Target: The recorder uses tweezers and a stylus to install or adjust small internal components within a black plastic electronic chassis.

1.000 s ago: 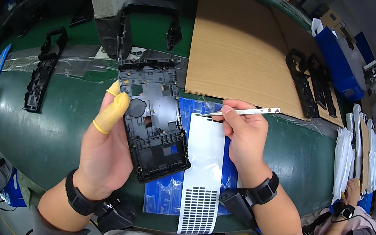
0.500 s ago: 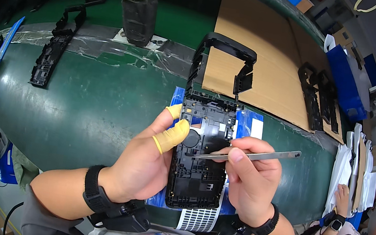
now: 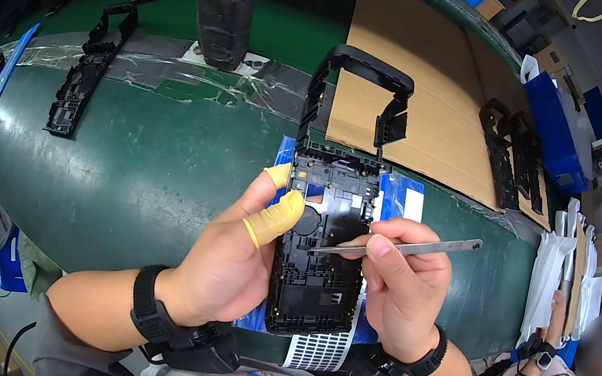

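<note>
The tabletop (image 3: 136,185) is viewed from head height, downward and forward, in a wide fisheye picture; the left hand (image 3: 230,263) and right hand (image 3: 406,295) are shown close by.

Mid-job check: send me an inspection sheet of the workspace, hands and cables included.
Surface: green bench, with a taped strip across it.
Job's things: black frame held above a white label sheet and a blue sheet; tweezers point into the frame, tip contact unclear.
Clutter: similar frame at left; two dark frames by brown cardboard at right.
Left hand: grips the frame's left edge; yellow finger cots.
Right hand: pinches the tweezers.
Cables: dark cable, lower left.
Surroundings: grey post; co-workers at both sides.
</note>
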### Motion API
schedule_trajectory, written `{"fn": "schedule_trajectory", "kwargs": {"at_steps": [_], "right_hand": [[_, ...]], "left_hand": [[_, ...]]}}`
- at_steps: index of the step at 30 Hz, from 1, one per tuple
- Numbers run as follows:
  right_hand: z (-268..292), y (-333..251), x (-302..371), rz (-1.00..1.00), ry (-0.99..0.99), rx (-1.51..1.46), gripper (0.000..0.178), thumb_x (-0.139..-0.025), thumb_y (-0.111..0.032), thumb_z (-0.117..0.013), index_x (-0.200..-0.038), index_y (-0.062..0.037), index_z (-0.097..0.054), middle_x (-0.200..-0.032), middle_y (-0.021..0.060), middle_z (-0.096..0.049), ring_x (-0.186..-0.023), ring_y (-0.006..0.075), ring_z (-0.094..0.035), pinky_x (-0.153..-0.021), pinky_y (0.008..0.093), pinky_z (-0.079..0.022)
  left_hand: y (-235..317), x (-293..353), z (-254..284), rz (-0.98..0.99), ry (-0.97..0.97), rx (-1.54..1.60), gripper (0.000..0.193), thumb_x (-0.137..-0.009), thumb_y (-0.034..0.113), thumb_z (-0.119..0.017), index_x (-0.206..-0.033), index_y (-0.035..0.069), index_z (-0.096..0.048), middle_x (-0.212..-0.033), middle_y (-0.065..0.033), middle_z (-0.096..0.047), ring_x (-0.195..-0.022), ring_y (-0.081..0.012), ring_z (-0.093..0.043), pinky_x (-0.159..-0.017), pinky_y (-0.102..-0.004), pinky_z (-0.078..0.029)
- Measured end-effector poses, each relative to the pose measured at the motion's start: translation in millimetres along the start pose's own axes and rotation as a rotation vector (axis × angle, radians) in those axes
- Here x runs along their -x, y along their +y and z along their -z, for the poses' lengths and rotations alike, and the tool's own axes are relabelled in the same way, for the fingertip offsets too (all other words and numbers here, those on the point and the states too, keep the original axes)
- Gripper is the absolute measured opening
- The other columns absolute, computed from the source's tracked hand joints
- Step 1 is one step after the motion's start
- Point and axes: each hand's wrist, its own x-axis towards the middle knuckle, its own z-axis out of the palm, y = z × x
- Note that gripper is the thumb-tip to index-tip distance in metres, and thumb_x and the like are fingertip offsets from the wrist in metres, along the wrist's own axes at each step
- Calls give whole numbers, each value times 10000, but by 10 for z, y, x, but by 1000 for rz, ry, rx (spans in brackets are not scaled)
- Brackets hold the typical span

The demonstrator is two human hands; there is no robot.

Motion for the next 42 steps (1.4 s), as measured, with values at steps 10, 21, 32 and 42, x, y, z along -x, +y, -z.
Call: {"fn": "schedule_trajectory", "kwargs": {"at_steps": [10, 21, 32, 42], "right_hand": [[16, 22, -17, 5, 3, 1, 148, -770, -5, -544, -914, 27, -535, -743, 104, -597, -526, 46, -453, -465, 158, -344], [30, 58, -24, 55, 13, 48, 130, -769, 0, -535, -895, 30, -534, -720, 99, -592, -516, 48, -449, -456, 164, -351], [401, -332, -211, 283, 227, -147, 116, -770, -37, -517, -860, 34, -535, -691, 161, -583, -456, 81, -441, -398, 171, -307], [940, -580, -375, 472, 391, -235, 89, -779, -30, -510, -851, 15, -537, -651, 136, -576, -405, 56, -401, -365, 157, -272]], "left_hand": [[-10, -5, 2, -10, 0, -8, 433, -841, 209, -446, -1220, 66, -290, -1135, -94, -445, -1045, -198, -447, -876, -349, -372], [-77, -68, 50, -16, 5, -58, 553, -711, -125, -394, -1216, 59, -264, -1097, -110, -469, -983, -184, -489, -823, -290, -412], [-24, -150, 88, -16, -23, 0, 426, -767, -30, -435, -1173, 54, -335, -1097, -100, -465, -994, -204, -482, -843, -341, -412], [766, -1723, 2, -271, 321, -613, 86, -779, 64, -413, -846, 27, -451, -777, -105, -535, -680, -225, -546, -607, -347, -468]]}}
